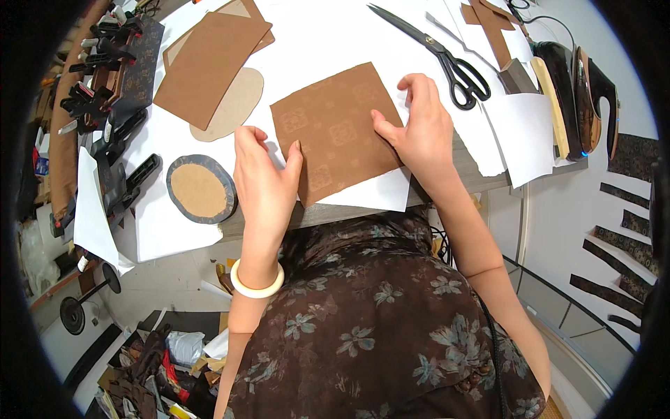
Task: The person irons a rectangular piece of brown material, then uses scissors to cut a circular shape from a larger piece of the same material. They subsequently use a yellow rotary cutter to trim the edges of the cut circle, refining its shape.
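Note:
A square of brown patterned fabric lies tilted on white paper at the table's front edge. My left hand is at its left side, thumb on the fabric's edge and fingers slightly bent beyond it. On the right side, my right hand has its thumb on the fabric, with the fingers curved apart from it past the edge. Neither hand visibly grips the cloth. Left of my left hand is an oval piece with a tan middle and dark rim.
Brown panels overlap a grey-beige oval board at the back left. Large black-handled scissors lie at the back right, near an iron. Black clips and a dark box line the left side.

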The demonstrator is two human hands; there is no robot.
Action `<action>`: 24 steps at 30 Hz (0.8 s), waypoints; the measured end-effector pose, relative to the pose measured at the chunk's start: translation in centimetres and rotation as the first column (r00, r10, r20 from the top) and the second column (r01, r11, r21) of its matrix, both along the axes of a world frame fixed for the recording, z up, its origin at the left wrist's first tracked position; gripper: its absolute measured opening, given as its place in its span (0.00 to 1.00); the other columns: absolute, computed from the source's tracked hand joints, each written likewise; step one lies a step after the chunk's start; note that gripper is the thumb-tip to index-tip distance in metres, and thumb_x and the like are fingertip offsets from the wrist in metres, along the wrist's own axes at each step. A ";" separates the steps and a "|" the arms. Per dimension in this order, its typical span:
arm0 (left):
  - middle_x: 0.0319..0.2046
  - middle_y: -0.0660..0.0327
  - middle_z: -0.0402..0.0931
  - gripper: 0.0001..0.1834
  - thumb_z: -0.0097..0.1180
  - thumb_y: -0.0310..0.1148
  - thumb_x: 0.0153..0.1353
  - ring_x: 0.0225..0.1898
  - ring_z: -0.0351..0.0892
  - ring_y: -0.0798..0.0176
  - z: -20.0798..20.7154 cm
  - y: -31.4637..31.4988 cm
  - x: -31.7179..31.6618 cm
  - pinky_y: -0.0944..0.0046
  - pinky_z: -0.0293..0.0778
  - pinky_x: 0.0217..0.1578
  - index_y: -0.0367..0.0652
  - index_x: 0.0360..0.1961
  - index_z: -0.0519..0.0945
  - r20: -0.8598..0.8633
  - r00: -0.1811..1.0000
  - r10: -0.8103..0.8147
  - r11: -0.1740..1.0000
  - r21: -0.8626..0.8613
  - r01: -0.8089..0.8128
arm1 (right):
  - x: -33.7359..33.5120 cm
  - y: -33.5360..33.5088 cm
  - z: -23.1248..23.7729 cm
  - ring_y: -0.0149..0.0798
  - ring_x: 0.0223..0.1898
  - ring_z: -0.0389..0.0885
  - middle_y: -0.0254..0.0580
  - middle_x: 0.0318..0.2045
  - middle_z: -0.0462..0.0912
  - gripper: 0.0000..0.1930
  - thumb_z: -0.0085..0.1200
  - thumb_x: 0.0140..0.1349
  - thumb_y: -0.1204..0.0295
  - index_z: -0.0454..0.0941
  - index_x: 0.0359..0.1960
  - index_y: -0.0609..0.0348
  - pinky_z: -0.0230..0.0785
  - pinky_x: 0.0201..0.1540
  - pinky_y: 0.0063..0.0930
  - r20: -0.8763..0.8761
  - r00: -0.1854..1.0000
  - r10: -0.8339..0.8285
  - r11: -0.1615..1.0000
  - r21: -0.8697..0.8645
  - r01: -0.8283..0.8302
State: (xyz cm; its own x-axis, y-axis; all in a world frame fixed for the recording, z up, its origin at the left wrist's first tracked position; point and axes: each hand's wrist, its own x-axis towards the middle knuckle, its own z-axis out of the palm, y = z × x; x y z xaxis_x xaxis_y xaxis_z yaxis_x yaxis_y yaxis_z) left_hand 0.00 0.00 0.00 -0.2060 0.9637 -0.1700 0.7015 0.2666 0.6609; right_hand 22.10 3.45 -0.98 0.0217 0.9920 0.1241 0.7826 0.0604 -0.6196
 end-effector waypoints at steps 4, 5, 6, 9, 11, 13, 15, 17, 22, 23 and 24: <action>0.49 0.57 0.70 0.24 0.63 0.26 0.53 0.47 0.68 0.52 -1.0 -0.2 0.1 0.54 0.63 0.45 0.42 0.54 0.75 -0.358 0.917 -0.177 0.864 0.390 0.319 | 0.2 0.2 -0.7 0.38 0.38 0.69 0.36 0.33 0.69 0.21 0.61 0.52 0.69 0.80 0.51 0.43 0.56 0.42 0.35 0.273 0.947 0.169 0.930 0.274 -0.245; 0.49 0.58 0.70 0.23 0.62 0.25 0.52 0.47 0.68 0.53 -1.0 -0.1 0.2 0.55 0.63 0.45 0.41 0.51 0.77 -0.445 0.873 -0.201 0.843 0.375 0.386 | 0.3 0.3 -1.0 0.38 0.38 0.68 0.35 0.33 0.69 0.18 0.60 0.53 0.69 0.82 0.48 0.43 0.55 0.41 0.34 0.325 0.927 0.188 0.910 0.298 -0.289; 0.50 0.60 0.71 0.21 0.63 0.24 0.51 0.46 0.68 0.54 -1.2 -0.2 0.3 0.55 0.63 0.46 0.41 0.49 0.79 -0.461 0.864 -0.203 0.844 0.364 0.393 | 0.3 0.2 -0.9 0.37 0.38 0.68 0.35 0.33 0.69 0.17 0.60 0.53 0.70 0.83 0.47 0.44 0.55 0.41 0.34 0.337 0.921 0.193 0.912 0.285 -0.295; 0.51 0.60 0.71 0.22 0.62 0.24 0.50 0.47 0.67 0.54 -1.1 -0.3 0.0 0.54 0.62 0.47 0.42 0.50 0.79 -0.496 0.832 -0.249 0.843 0.311 0.438 | 0.3 0.0 -0.8 0.36 0.37 0.67 0.34 0.33 0.69 0.15 0.59 0.54 0.70 0.84 0.46 0.45 0.55 0.41 0.34 0.361 0.909 0.206 0.915 0.257 -0.310; 0.50 0.61 0.71 0.23 0.62 0.24 0.50 0.48 0.67 0.54 -1.1 -0.3 -0.1 0.53 0.61 0.48 0.43 0.50 0.79 -0.505 0.827 -0.248 0.838 0.316 0.444 | 0.3 0.0 -1.3 0.36 0.37 0.67 0.34 0.33 0.69 0.16 0.59 0.54 0.70 0.83 0.46 0.44 0.55 0.42 0.34 0.361 0.908 0.212 0.914 0.255 -0.315; 0.50 0.61 0.71 0.23 0.62 0.23 0.49 0.48 0.67 0.54 -1.3 -0.4 -0.1 0.53 0.60 0.48 0.44 0.50 0.79 -0.484 0.840 -0.245 0.837 0.332 0.435 | 0.1 -0.1 -1.3 0.36 0.37 0.67 0.33 0.32 0.69 0.16 0.59 0.54 0.70 0.83 0.46 0.44 0.54 0.42 0.34 0.363 0.906 0.217 0.910 0.262 -0.323; 0.49 0.61 0.71 0.24 0.62 0.23 0.49 0.48 0.67 0.54 -1.6 -0.5 -0.2 0.53 0.60 0.49 0.45 0.50 0.79 -0.433 0.868 -0.243 0.834 0.363 0.415 | 0.0 -0.2 -1.3 0.36 0.37 0.67 0.33 0.32 0.69 0.16 0.59 0.54 0.70 0.83 0.47 0.45 0.54 0.42 0.34 0.371 0.902 0.221 0.905 0.267 -0.331; 0.48 0.61 0.71 0.23 0.61 0.23 0.50 0.48 0.66 0.54 -1.6 -0.5 -0.4 0.54 0.59 0.49 0.46 0.50 0.80 -0.437 0.863 -0.254 0.832 0.356 0.425 | 0.1 -0.2 -1.5 0.36 0.37 0.67 0.33 0.32 0.69 0.16 0.59 0.54 0.70 0.83 0.47 0.45 0.54 0.42 0.34 0.386 0.896 0.222 0.901 0.270 -0.339; 0.48 0.60 0.70 0.18 0.60 0.29 0.56 0.49 0.66 0.54 -1.8 -0.3 -1.4 0.55 0.58 0.50 0.48 0.50 0.81 -0.336 0.893 -0.301 0.850 0.330 0.410 | 0.3 -0.2 -1.0 0.36 0.37 0.67 0.33 0.32 0.69 0.17 0.59 0.55 0.70 0.81 0.49 0.44 0.55 0.42 0.33 0.410 0.878 0.248 0.897 0.244 -0.368; 0.48 0.59 0.69 0.18 0.59 0.32 0.58 0.50 0.65 0.55 -1.2 -0.3 -1.6 0.56 0.58 0.51 0.49 0.51 0.81 -0.334 0.890 -0.311 0.858 0.305 0.415 | 0.4 -0.2 -0.9 0.36 0.37 0.67 0.33 0.32 0.69 0.18 0.58 0.56 0.70 0.81 0.50 0.44 0.55 0.42 0.33 0.416 0.873 0.256 0.896 0.236 -0.375; 0.49 0.58 0.69 0.18 0.59 0.34 0.60 0.51 0.65 0.55 -0.6 -0.4 -1.7 0.57 0.57 0.53 0.49 0.52 0.81 -0.331 0.887 -0.321 0.866 0.277 0.416 | 0.6 -0.2 -0.9 0.36 0.37 0.67 0.33 0.32 0.69 0.18 0.58 0.57 0.69 0.81 0.51 0.44 0.55 0.42 0.33 0.420 0.867 0.268 0.895 0.225 -0.386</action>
State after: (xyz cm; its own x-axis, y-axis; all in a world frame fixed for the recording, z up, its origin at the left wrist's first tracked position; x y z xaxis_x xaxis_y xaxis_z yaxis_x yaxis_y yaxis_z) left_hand -1.69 -0.36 -0.64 0.1849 0.9657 0.1821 0.8640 -0.2480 0.4381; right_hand 22.68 3.28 -1.85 -0.4031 0.8489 0.3418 0.8506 0.4854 -0.2023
